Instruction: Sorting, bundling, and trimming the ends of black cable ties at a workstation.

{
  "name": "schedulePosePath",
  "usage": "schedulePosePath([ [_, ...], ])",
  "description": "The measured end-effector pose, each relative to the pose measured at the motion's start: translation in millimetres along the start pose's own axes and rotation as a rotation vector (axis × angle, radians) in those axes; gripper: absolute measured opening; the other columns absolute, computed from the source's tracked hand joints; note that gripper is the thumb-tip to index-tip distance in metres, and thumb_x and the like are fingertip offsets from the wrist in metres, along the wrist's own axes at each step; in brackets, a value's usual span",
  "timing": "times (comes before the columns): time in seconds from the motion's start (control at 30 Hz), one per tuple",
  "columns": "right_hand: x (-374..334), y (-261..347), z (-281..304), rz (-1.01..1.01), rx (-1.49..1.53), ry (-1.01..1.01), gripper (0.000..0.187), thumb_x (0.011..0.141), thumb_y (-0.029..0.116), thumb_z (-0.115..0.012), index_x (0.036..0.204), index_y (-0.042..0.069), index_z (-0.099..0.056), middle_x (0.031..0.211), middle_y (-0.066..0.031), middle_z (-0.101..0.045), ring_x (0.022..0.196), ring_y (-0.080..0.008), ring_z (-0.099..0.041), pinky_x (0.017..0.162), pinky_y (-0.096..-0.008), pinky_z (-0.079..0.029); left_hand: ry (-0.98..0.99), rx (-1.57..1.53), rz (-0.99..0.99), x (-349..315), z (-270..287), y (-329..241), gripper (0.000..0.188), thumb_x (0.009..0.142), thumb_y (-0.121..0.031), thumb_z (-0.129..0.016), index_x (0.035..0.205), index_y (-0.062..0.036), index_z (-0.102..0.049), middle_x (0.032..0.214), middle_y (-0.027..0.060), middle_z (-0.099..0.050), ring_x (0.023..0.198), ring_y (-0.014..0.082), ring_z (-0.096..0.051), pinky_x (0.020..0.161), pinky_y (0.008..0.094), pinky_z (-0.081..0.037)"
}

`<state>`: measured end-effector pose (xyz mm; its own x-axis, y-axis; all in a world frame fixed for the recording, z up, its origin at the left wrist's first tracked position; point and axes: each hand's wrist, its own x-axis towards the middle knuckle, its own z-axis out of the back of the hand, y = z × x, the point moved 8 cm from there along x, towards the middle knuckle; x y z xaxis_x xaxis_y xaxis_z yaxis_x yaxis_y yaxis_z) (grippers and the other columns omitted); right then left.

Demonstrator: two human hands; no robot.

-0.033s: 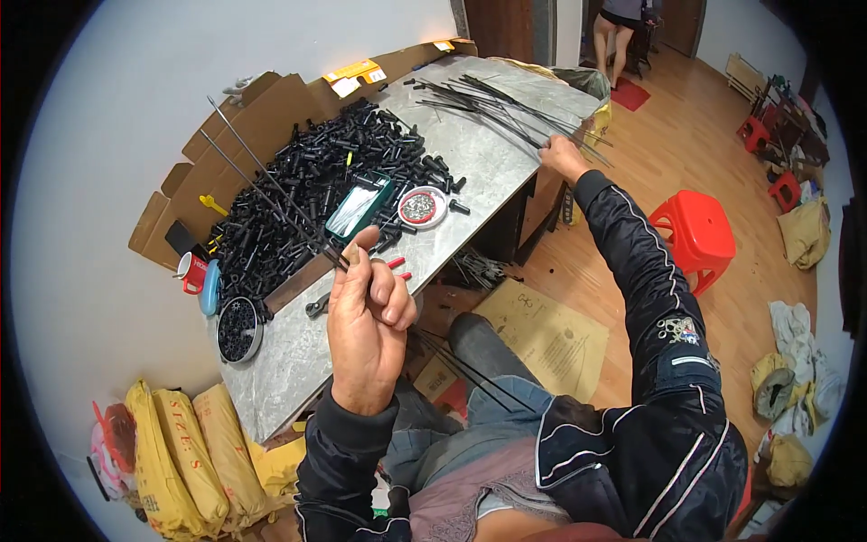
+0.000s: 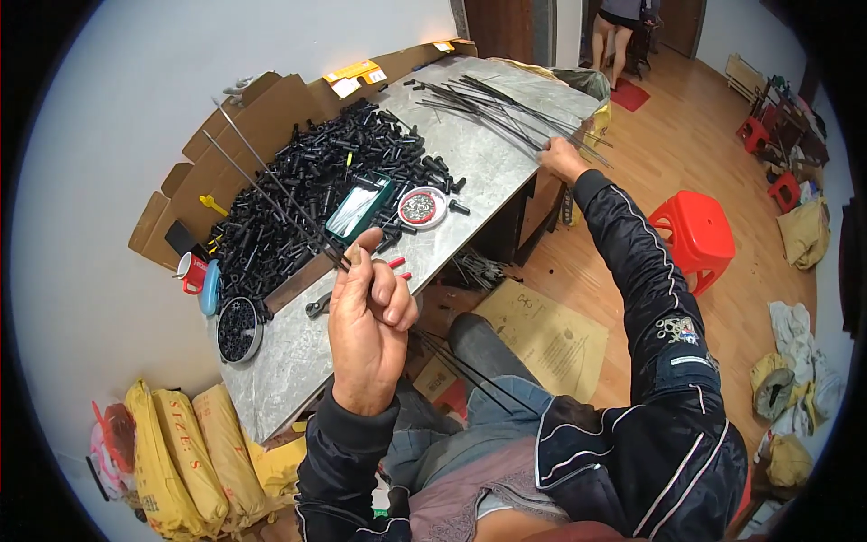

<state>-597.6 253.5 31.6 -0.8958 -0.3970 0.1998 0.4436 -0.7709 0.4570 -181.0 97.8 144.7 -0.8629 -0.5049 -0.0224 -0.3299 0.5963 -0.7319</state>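
Note:
My left hand [image 2: 368,316] is raised in front of the table's near edge, its fingers closed around two thin dark rods [image 2: 271,172]. The rods slant up to the left past a heap of small black tubular parts [image 2: 307,167], and their lower ends reach down over my lap. At the table's far right, my right hand [image 2: 564,160] is closed at the ends of a loose bunch of similar black rods [image 2: 488,108]. Some of that bunch overhangs the table edge. How many rods the right fingers pinch is too small to tell.
On the grey table [image 2: 293,384] are a green tray of white strips [image 2: 357,212], a round dish of small metal pieces [image 2: 421,208], a bowl of black rings [image 2: 239,330] and red-handled pliers [image 2: 397,264]. A red stool [image 2: 695,235] stands right; yellow sacks [image 2: 176,461] lean left.
The upper rod tips above my left hand have shifted very slightly to the right. Both hands look otherwise unmoved.

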Motion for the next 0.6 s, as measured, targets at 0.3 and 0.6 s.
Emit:
schedulePosePath([
  [0.3, 4.7, -10.9, -13.4, -0.003, -0.069, 0.001, 0.039, 0.076, 0.025, -0.065, 0.096, -0.008, -0.063, 0.086, -0.0269, -0.066, 0.082, -0.0377, -0.067, 0.072, -0.0416, -0.054, 0.025, -0.044, 0.005, -5.0, 4.4, -1.6, 0.027, 0.103, -0.024, -0.038, 0.118, -0.0043, -0.048, 0.065, -0.0018, -0.037, 0.051, 0.0071, -0.035, 0.046, 0.0224, -0.03],
  [0.6, -97.2, 160.8, 27.0, -0.168, 1.274, 0.633, 0.015, 0.094, 0.011, -0.051, 0.096, -0.003, -0.056, 0.078, -0.0065, -0.062, 0.053, -0.006, -0.052, 0.044, -0.0206, -0.046, -0.009, 0.063, -0.014, 35.9, 7.1, 11.1, 0.024, 0.1, -0.02, -0.044, 0.118, -0.0049, -0.049, 0.073, -0.001, -0.047, 0.059, 0.011, -0.046, 0.052, 0.0248, -0.037],
])
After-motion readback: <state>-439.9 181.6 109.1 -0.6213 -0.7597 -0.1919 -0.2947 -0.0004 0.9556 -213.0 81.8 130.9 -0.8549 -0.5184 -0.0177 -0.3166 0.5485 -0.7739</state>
